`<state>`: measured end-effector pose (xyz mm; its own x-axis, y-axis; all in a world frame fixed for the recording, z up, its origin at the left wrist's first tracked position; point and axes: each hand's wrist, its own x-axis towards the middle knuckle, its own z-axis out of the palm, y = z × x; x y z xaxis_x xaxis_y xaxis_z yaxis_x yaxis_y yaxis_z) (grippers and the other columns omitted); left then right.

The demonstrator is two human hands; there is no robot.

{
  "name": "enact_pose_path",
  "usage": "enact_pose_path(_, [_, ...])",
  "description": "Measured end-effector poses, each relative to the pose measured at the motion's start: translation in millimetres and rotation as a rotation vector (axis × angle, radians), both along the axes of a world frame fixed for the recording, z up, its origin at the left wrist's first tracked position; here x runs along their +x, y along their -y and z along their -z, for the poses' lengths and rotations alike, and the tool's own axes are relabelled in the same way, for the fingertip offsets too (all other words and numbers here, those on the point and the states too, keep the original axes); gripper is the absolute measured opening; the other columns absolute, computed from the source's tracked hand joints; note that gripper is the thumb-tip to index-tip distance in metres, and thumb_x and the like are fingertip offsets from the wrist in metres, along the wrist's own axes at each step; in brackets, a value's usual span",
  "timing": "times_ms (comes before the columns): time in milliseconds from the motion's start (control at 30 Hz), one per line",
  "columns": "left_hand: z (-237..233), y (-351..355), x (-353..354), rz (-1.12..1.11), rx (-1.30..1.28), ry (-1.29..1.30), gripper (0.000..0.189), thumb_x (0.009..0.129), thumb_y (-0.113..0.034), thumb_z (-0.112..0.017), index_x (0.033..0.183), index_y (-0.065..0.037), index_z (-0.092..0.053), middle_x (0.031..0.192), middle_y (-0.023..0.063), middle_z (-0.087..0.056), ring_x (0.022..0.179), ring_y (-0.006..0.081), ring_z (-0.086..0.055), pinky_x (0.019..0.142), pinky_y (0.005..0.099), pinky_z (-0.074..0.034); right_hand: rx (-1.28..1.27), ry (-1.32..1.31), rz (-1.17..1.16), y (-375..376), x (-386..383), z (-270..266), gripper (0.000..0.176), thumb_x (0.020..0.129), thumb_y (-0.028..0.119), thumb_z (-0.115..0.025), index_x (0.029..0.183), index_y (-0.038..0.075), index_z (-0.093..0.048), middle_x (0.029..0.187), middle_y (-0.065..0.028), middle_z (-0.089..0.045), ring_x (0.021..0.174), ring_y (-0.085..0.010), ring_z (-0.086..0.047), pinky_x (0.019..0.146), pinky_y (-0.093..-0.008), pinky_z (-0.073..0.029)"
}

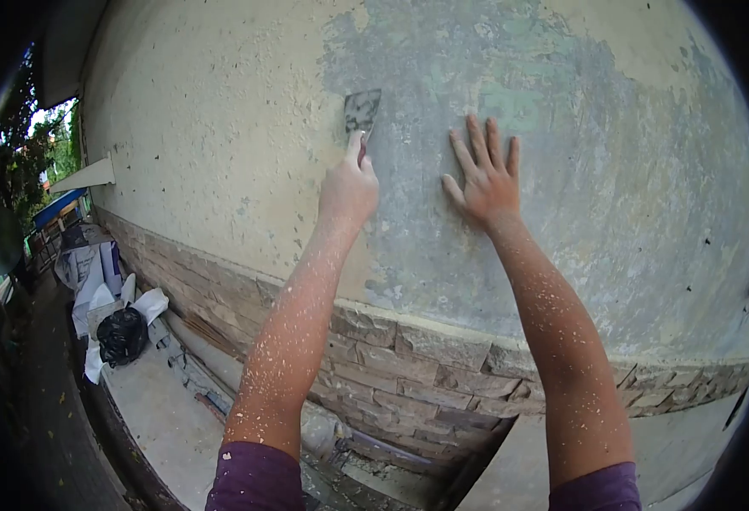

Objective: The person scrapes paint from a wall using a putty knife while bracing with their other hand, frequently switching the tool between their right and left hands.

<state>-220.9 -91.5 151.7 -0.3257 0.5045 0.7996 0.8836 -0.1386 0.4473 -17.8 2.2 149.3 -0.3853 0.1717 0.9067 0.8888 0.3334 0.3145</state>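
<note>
My left hand [348, 189] is closed around the handle of a scraper [362, 112], whose wide, stained blade points up against the wall [213, 128]. The blade lies near the border between cream paint on the left and a bare grey-blue patch [425, 196] on the right. To the right, my right hand [487, 180] rests on the grey patch with its fingers spread, holding nothing. Pale flecks cover both forearms.
Below the painted wall runs a stone-brick band [391, 362]. At the lower left, a black plastic bag [122, 335] and white sheets [98, 277] lie by a ledge [157, 434]. A pale bracket [89, 175] juts from the wall's left edge.
</note>
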Motion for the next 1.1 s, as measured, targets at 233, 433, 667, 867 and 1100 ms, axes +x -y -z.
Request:
enact_pose_path(233, [-74,-28,-37,-0.025,0.194,-0.087,0.046,0.094,-0.023,-0.043,0.138,-0.012,-0.044,0.106,0.0259,-0.064,0.101,0.0433,-0.061,0.088,0.0499,-0.048,-0.079,-0.028,0.057,0,-21,-6,0.071,0.091,0.056,-0.041,0.152,0.027,-0.02,0.16,-0.0005,-0.006,0.148,-0.0252,0.0,0.117,-0.0525,0.002])
enact_pose_path(433, [161,44,3,0.072,-0.274,0.122,0.048,0.095,-0.021,-0.044,0.14,-0.008,-0.042,0.107,0.0299,-0.061,0.103,0.043,-0.059,0.088,0.0447,-0.047,0.004,-0.052,0.13,-2,-22,-7,0.069,0.091,0.059,-0.039,0.151,0.031,-0.019,0.16,0.0028,-0.005,0.148,-0.0228,0.0,0.118,-0.0512,0.001])
enact_pose_path(667, [188,20,17,0.106,-0.059,0.158,0.048,0.095,-0.022,-0.044,0.141,-0.009,-0.041,0.093,0.0327,-0.062,0.093,0.0475,-0.06,0.081,0.0501,-0.048,0.175,-0.088,0.015,-12,-20,0,0.063,0.092,0.054,-0.042,0.148,0.025,-0.033,0.158,-0.0028,-0.019,0.147,-0.0253,-0.01,0.118,-0.0489,-0.003])
enact_pose_path(867, [284,38,16,0.117,-0.269,0.197,0.05,0.094,-0.021,-0.048,0.143,-0.018,-0.039,0.087,0.0305,-0.063,0.086,0.0478,-0.061,0.077,0.0514,-0.048,0.186,-0.108,-0.211,-17,-17,1,0.07,0.085,0.048,-0.051,0.144,0.012,-0.038,0.158,-0.0105,-0.018,0.146,-0.0316,-0.01,0.118,-0.0519,-0.004])
enact_pose_path(1100, [285,6,2,0.122,-0.072,0.262,0.05,0.095,-0.019,-0.049,0.143,-0.014,-0.039,0.088,0.0271,-0.065,0.085,0.0456,-0.062,0.074,0.0496,-0.048,0.194,-0.113,-0.092,-4,-23,3,0.07,0.086,0.049,-0.05,0.144,0.012,-0.038,0.157,-0.0108,-0.019,0.146,-0.0309,-0.01,0.118,-0.0498,-0.004])
